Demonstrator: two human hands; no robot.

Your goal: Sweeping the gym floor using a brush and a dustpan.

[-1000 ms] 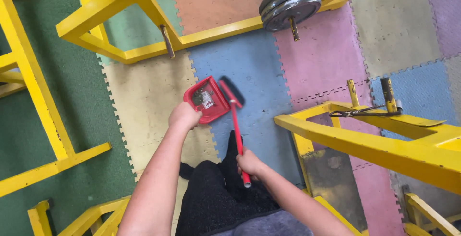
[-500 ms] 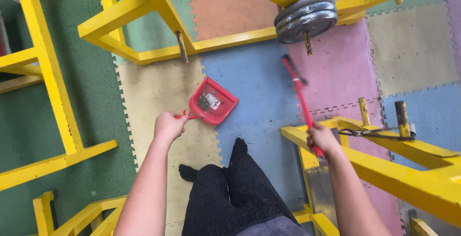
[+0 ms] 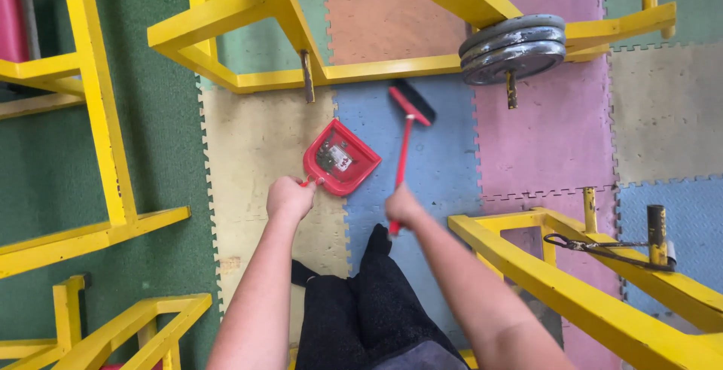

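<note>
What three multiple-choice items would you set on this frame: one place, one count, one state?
1. The brush head rests on which mat?
A. blue
B. pink
C. green

2. How many weight plates are stacked on the yellow frame?
A. one
B. three
C. five

3. The red dustpan is:
A. upside down
B. holding scraps
C. hung on the frame

Key: 1 A, the bristles lie on the blue tile. 2 B, three grey discs show edge-on. 3 B, small bits of litter sit in the pan, which the left hand grips by its handle while the right hand holds the brush handle.
</note>
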